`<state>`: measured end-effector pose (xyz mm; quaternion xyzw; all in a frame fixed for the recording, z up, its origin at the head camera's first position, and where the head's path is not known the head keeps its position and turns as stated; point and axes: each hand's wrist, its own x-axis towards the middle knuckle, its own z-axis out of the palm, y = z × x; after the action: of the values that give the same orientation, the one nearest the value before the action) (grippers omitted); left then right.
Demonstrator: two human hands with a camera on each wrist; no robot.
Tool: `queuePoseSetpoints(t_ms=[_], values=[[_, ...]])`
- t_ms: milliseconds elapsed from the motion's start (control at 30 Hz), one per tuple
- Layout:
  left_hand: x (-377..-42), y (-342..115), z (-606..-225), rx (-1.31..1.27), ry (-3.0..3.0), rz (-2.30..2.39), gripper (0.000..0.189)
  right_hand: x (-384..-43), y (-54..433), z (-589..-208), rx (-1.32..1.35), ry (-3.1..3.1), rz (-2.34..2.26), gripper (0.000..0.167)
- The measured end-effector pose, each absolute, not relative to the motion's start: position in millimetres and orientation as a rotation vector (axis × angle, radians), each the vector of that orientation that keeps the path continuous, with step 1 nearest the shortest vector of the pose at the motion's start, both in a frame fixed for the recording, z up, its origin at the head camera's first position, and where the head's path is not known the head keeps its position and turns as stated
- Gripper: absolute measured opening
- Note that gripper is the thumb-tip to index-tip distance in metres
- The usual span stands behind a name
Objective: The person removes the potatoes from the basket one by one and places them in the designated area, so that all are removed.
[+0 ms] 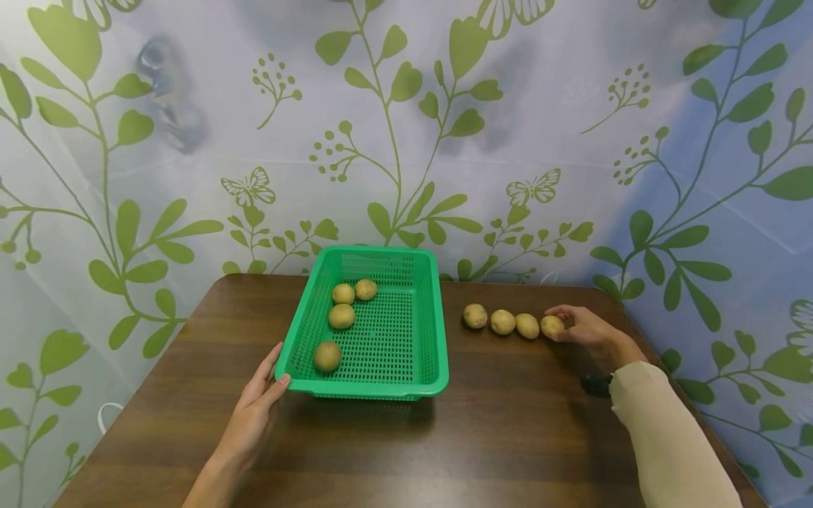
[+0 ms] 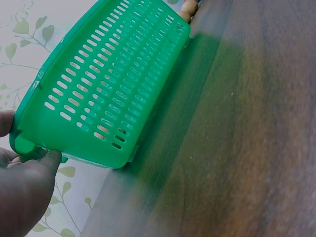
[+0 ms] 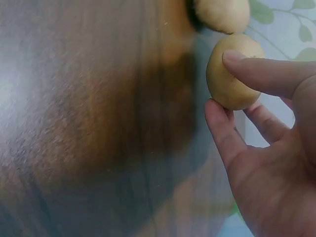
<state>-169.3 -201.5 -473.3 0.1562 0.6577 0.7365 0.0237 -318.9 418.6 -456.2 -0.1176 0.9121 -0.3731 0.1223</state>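
Observation:
A green plastic basket (image 1: 438, 317) with slotted walls stands on the table, several potatoes (image 1: 341, 316) lying along its left side. My left hand (image 1: 257, 395) grips its near left corner; the left wrist view shows the thumb and fingers at the basket's rim (image 2: 37, 84). To the right of the basket, several more potatoes (image 1: 503, 322) form a row on the table. At the row's right end my right hand (image 1: 587, 330) holds a potato (image 3: 229, 81) between thumb and fingers. In the right wrist view the neighbouring potato (image 3: 224, 15) lies right against it or very close.
The brown wooden table (image 1: 508, 430) reaches a curtain (image 1: 406, 127) with green leaves and butterflies behind it. A dark object (image 1: 595, 385) shows under the right wrist. Beyond the table's left edge hangs a thin white loop (image 1: 106, 416).

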Motion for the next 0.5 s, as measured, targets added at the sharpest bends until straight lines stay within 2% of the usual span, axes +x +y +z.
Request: queuePoseSetpoints(t_ms=[500], values=[[-169.6, -201.4, -473.1, 0.466, 2.03, 2.283, 0.067, -319.9, 418.3, -453.8, -0.31, 2.583, -1.132, 0.058]])
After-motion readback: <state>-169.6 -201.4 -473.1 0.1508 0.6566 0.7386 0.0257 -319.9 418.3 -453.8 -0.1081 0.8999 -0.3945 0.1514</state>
